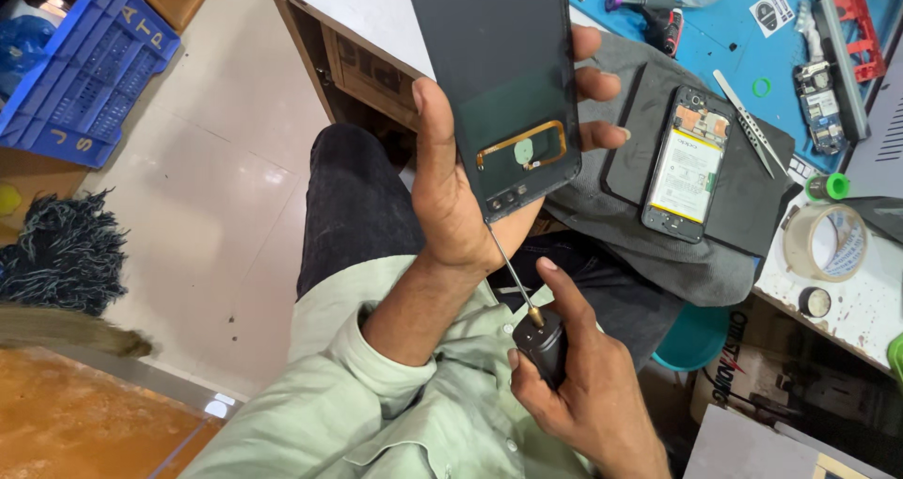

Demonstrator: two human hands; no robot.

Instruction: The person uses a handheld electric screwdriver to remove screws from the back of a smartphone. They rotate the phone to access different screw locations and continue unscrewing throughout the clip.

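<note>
Your left hand (451, 192) clamps the removed back cover (503, 84), your right hand (574, 376) closes round the screwdriver (531, 324) at its lower edge, while the opened phone (687, 164) waits unassembled on the bench (847, 291).

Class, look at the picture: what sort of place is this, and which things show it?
Most likely a phone repair bench: an opened phone lies on a dark mat, tweezers beside it, and the hands work a thin screwdriver at a phone back cover.

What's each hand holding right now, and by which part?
Left hand grips the dark flat phone back cover by its lower edges. Right hand holds the thin metal-shafted screwdriver by its black handle.
</note>
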